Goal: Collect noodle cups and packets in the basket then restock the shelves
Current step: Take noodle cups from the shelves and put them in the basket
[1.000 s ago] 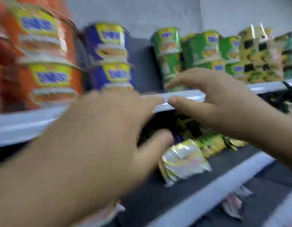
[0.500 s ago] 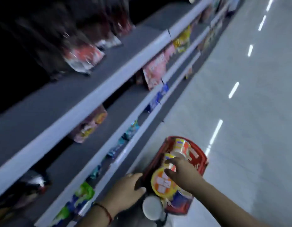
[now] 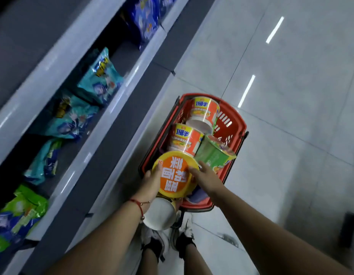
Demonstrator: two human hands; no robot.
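both hands (image 3: 152, 182) now gripping orange-lidded noodle cup (image 3: 175, 174) between them, over red basket (image 3: 234, 124)

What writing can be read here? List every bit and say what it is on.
Yellow-lidded cup: large white Chinese characters on orange, upside down; not reliably readable.
Two orange cups: white characters on a blue band, upside down, too blurred.
Green cup: print too small.
Shelf packets: logos blurred.
No numbers or signs visible.

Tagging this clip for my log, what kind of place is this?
Most likely a shop aisle: long shelves stocked with snack packets, and a red basket of noodle cups on a tiled floor.
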